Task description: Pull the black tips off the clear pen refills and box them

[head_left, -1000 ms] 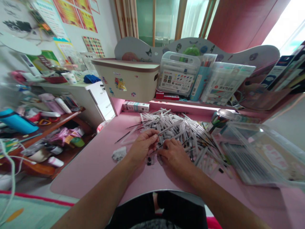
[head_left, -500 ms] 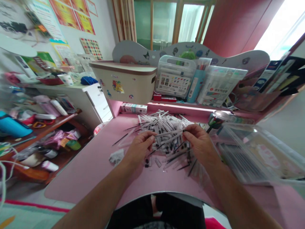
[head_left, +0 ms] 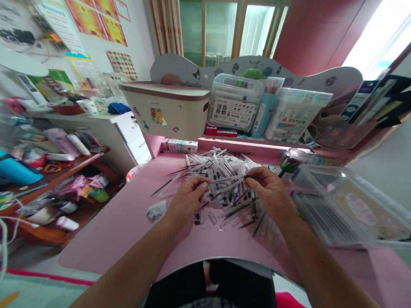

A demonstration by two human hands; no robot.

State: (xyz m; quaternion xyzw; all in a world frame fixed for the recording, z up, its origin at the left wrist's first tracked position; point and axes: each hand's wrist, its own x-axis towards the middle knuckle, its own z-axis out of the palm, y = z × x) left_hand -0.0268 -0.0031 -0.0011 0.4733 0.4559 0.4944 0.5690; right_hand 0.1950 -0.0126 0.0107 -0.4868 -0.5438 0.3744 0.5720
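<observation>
Between my two hands a slim white pen barrel (head_left: pixel 226 179) is held nearly level. My left hand (head_left: pixel 189 196) pinches its left end with thumb and forefinger. At the other end, which shows a small black piece, the fingers of my right hand (head_left: pixel 267 187) are closed. Below and behind it spreads a pile of white pen barrels (head_left: pixel 221 162), with thin dark refills (head_left: pixel 161 187) among and beside them. Small clear caps (head_left: pixel 212 218) lie on the pink desk (head_left: pixel 128 231) in front of the pile.
On the right stands a clear plastic box (head_left: pixel 349 171) holding a row of dark pens (head_left: pixel 324 220). A metal can (head_left: pixel 293 159) is behind it. Crumpled white material (head_left: pixel 156 211) lies to the left. A cream bin (head_left: pixel 167 112) and marker cases (head_left: pixel 236 102) fill the shelf above.
Both hands keep their hold on the pen barrel. The right hand has shifted very slightly left; otherwise little differs.
</observation>
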